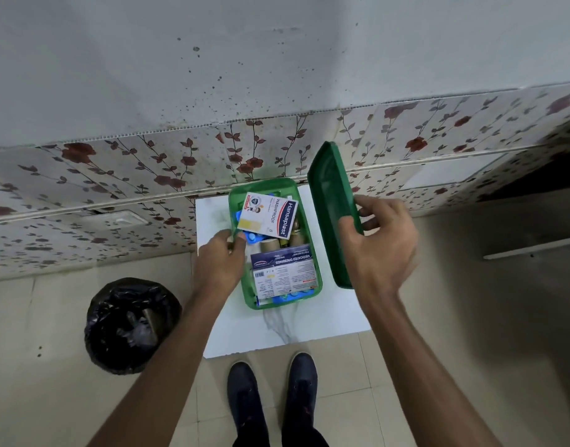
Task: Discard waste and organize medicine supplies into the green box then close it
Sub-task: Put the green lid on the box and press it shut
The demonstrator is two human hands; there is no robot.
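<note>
Two hands were engaged: the green box (pixel 244 287) was pinched by the left hand (pixel 219 264), the lid (pixel 329 201) gripped upright by the right hand (pixel 378 246), and seating could be blocked by the raised Hansaplast pack (pixel 268 214).

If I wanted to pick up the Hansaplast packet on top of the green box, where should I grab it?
Probably pinch the Hansaplast packet by its far top edge, coming from above. It is flat and thin and lies tilted over the other supplies in the green box, so that raised edge sticks up free. The left hand crowds its near corner, so a grip there looks harder.
</note>
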